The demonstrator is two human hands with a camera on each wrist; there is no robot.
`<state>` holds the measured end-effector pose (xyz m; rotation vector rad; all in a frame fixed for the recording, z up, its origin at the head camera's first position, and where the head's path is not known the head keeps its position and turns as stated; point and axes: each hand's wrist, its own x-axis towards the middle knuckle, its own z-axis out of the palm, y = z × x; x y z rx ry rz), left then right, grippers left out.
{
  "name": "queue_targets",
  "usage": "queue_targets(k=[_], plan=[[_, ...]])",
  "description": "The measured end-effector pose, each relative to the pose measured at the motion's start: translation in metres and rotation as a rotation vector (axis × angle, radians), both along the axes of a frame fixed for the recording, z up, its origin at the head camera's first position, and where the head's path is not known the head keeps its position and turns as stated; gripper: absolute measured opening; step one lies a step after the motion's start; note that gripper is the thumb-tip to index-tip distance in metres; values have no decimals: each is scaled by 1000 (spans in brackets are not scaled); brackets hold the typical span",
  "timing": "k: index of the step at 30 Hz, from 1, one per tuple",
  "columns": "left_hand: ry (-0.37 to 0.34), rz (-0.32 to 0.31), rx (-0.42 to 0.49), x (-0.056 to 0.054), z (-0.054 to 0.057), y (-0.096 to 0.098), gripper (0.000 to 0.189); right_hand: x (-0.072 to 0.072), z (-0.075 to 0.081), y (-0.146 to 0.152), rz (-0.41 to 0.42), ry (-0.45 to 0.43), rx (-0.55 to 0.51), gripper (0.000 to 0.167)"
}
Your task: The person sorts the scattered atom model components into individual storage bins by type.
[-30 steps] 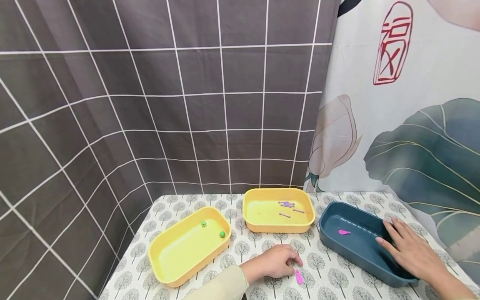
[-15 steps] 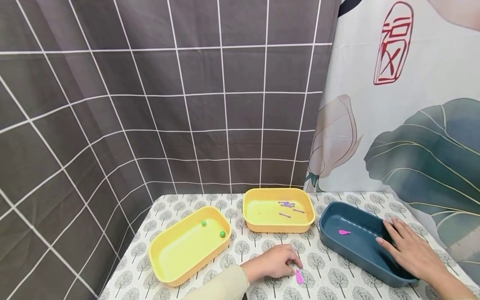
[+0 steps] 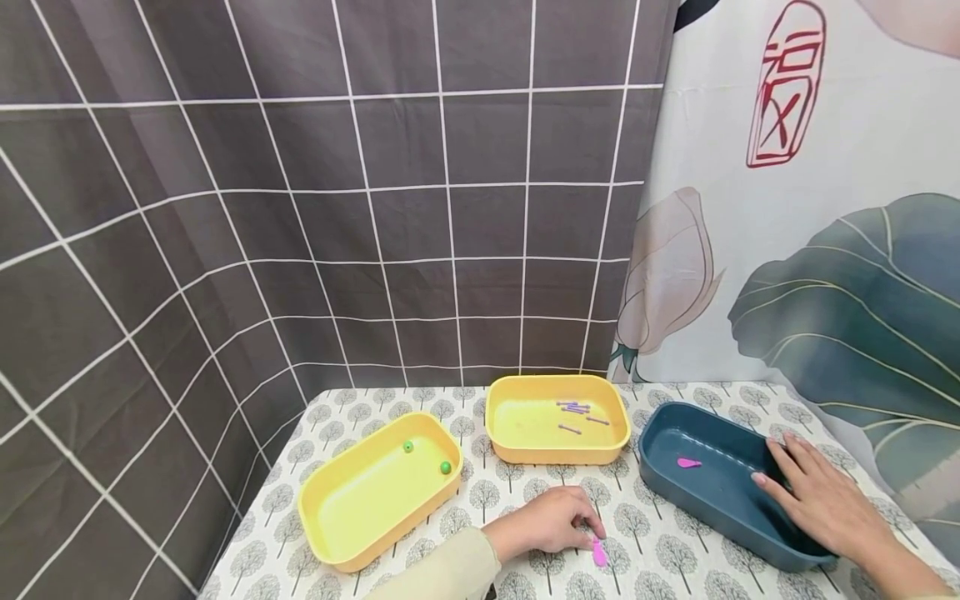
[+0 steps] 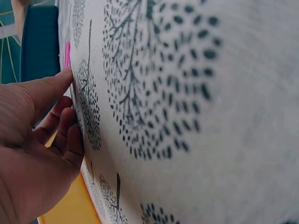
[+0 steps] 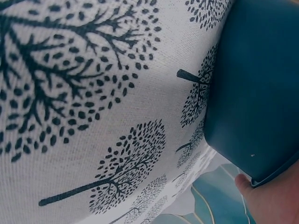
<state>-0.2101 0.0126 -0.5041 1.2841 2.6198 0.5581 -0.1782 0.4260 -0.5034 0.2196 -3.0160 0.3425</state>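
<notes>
My left hand (image 3: 551, 522) pinches the narrow end of a pink teardrop-shaped piece (image 3: 599, 553) on the tablecloth, between thumb and index finger. In the left wrist view the thumb tip meets the edge of the pink piece (image 4: 67, 53), and the other fingers are curled beneath. My right hand (image 3: 828, 504) rests over the right rim of a dark blue bin (image 3: 712, 512), its thumb on the inner side and its fingers fairly straight. A second pink piece (image 3: 688, 463) lies inside that bin. The right wrist view shows only part of the hand beside the bin's outer wall.
A yellow bin (image 3: 352, 533) at the left contains two green beads (image 3: 446, 468). Behind, another yellow bin (image 3: 555, 457) bears several purple sticks (image 3: 575, 409). A tree-patterned cloth (image 3: 678, 554) covers the table. Dark checked curtain (image 3: 480, 225) and printed fabric hang behind.
</notes>
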Motion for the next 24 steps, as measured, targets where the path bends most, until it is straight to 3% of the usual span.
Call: queue_targets(k=[14,24], plan=[[61,-17,-19,-2,-2,3,7,0,1,0,-5,-1,2,78],[-2,31,-2,-3,-4,3,6,-1,0,1,-2,-3,0,79]])
